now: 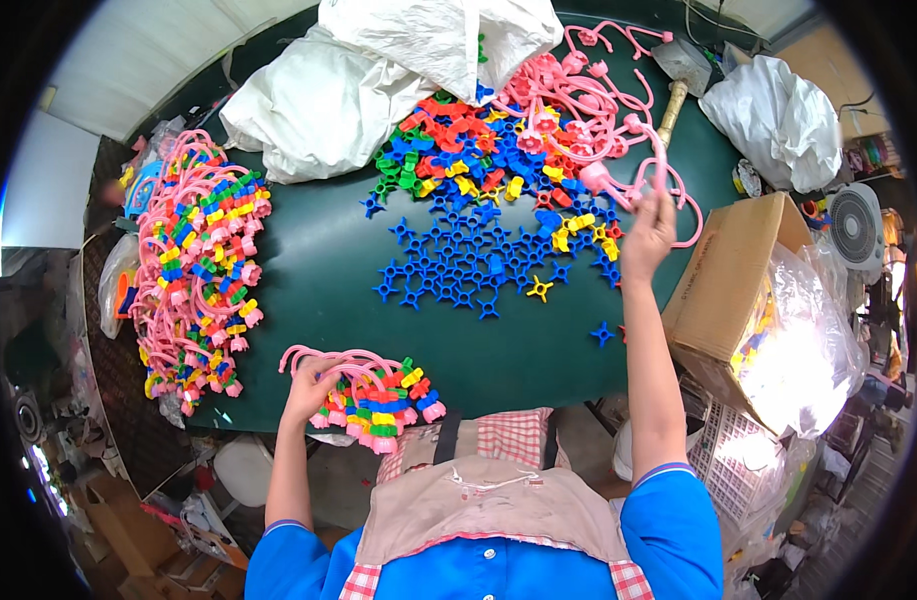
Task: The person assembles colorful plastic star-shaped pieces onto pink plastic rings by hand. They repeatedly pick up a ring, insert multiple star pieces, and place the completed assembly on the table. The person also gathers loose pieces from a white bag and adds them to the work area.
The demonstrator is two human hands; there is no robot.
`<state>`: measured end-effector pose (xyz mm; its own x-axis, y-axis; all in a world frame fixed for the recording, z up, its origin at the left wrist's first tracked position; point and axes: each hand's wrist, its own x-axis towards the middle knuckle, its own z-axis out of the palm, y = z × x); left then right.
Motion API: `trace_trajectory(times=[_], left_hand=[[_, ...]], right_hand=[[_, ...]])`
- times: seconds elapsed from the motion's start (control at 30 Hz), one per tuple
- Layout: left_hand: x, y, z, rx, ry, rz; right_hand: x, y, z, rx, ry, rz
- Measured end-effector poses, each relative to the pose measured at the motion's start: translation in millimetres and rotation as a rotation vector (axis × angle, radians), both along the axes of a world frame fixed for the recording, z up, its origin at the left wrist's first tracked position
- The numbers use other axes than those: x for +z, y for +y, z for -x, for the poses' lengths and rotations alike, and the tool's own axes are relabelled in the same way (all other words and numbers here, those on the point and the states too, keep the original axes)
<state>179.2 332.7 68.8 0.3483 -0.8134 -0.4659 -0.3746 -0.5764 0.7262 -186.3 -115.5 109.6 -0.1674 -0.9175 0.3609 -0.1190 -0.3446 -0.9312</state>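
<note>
My left hand [308, 390], near the table's front edge, is closed round the stems of several pink hooked rods. Coloured rings in red, green, blue and yellow are threaded on this bunch [378, 405], and pink flower-shaped ends hang at the bottom. To the right, my right hand [650, 240] pinches a pink hooked rod [660, 165] with a pink flower-shaped end. Beyond it lies a tangled heap of bare pink rods [578, 95]. Blue star-shaped rings [458, 260] spread over the table's middle, beside a mixed pile of red, green, blue and yellow rings [448, 140].
The dark green table [318, 260] carries a large heap of threaded pink rods [198, 270] on the left. White sacks [328, 100] lie at the back, with a metal scoop [682, 70] farther right. A cardboard box [723, 290] with plastic lining stands off the right edge.
</note>
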Motion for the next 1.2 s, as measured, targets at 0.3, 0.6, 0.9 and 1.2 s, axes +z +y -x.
trace_trajectory(times=[0.3, 0.6, 0.9, 1.2], left_hand=[[-15, -211, 184, -0.364, -0.205, 0.503], [-96, -288, 273, -0.771, -0.372, 0.219], [-77, -191, 219, -0.339, -0.213, 0.282], [-80, -162, 197, -0.182, -0.169, 0.287]], right_hand=[[-68, 130, 105, 0.399, 0.351, -0.97], [-146, 271, 113, 0.051, -0.101, -1.179], [-103, 126, -38, 0.338, 0.682, -0.086], [-116, 82, -89, 0.458, 1.094, -0.032]])
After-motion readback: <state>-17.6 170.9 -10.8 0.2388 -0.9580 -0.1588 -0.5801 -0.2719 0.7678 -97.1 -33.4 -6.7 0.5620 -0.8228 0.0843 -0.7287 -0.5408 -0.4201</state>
